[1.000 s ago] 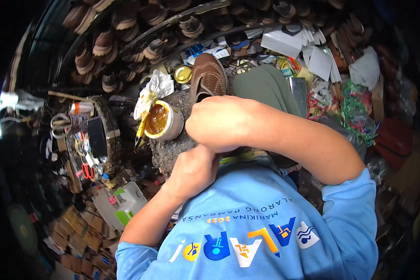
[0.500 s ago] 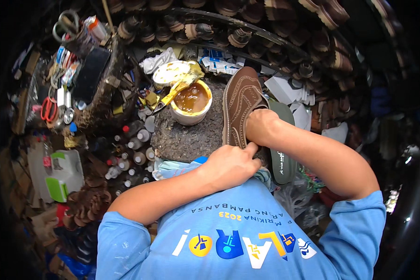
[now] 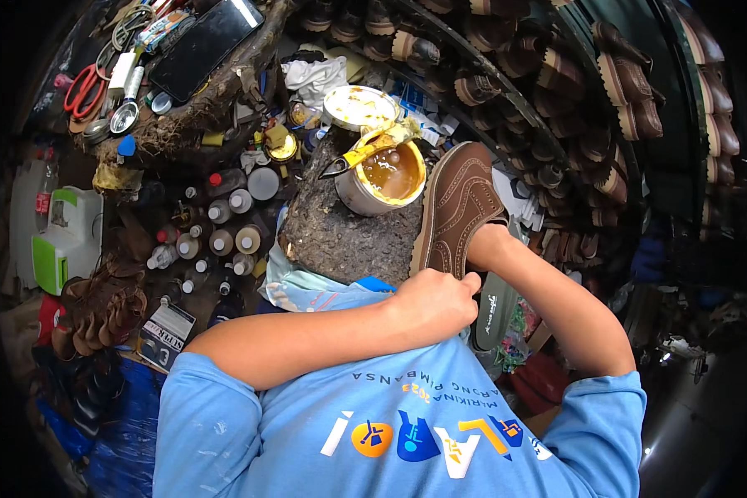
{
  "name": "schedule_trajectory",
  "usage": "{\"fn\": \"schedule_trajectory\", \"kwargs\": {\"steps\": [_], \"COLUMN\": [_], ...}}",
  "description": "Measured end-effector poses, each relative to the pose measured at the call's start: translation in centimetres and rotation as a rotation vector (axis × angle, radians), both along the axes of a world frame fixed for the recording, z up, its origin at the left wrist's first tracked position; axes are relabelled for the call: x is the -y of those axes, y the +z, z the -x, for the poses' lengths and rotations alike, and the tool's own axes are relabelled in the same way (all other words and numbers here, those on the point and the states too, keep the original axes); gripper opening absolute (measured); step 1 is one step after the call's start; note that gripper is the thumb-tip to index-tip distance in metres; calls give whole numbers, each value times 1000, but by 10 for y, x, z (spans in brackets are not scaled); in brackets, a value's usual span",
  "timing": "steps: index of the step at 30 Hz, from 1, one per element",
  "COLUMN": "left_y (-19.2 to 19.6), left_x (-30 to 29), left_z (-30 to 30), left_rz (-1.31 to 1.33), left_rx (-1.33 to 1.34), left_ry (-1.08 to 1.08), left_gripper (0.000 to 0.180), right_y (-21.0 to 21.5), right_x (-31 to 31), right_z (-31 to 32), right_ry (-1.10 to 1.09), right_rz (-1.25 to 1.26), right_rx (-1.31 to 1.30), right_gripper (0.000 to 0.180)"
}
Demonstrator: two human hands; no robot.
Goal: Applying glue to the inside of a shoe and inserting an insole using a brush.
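Note:
A brown brogue shoe (image 3: 458, 203) with light stitching and a pale welt lies toe away from me. Into its opening goes my right hand (image 3: 488, 246); the fingers are hidden inside. My left hand (image 3: 433, 305) is closed at the heel end, its fingers curled against the shoe's back edge. Left of the shoe, an open tub of amber glue (image 3: 390, 176) stands on a dark, rough block (image 3: 340, 245). A yellow-handled brush (image 3: 361, 156) rests across the tub's rim. Beneath my right wrist shows a dark green insole (image 3: 491, 314).
A glue-smeared lid (image 3: 361, 106) lies behind the tub. Several capped bottles (image 3: 222, 241) crowd the left. Red-handled scissors (image 3: 83, 91) and a phone (image 3: 207, 48) lie at the far left. Racks of brown shoes (image 3: 627, 83) fill the right, and a green-and-white case (image 3: 66, 236) stands at left.
The whole view has turned, so things on the left sit lower and the racks show more. My right hand is deeper in the shoe. My left hand stays at the heel.

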State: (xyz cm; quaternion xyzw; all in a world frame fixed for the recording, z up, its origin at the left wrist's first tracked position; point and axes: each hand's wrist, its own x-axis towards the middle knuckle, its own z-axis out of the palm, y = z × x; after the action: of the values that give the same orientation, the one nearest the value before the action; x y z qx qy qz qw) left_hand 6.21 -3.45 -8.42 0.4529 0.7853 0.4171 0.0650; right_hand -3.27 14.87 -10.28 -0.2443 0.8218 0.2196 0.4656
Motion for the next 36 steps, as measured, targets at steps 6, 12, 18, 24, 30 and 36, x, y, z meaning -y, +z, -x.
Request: {"fn": "schedule_trajectory", "kwargs": {"steps": [6,12,18,24,30,36], "left_y": [2,7,15,44,59,56], "left_x": [0,-1,-3,-5,-23,-33], "left_z": [2,2,4,17,40,61], "left_rz": [44,98,174,396,601,765], "left_rx": [15,-23,-61,239,162,177], "left_ry": [-6,-2,-26,17,-91,-270], "left_gripper": [13,14,26,22,26,20], "right_y": [46,69,74,124,73,41], "right_x": [20,28,8,-39,-48,-50], "right_z": [1,5,1,-37,-52,-38], "right_ry": [-37,56,50,14,-83,-28], "right_rz": [9,85,315,938,859,1034], "right_rx": [77,202,200,-348,-346,-319], "right_gripper": [22,21,20,27,19,15]}}
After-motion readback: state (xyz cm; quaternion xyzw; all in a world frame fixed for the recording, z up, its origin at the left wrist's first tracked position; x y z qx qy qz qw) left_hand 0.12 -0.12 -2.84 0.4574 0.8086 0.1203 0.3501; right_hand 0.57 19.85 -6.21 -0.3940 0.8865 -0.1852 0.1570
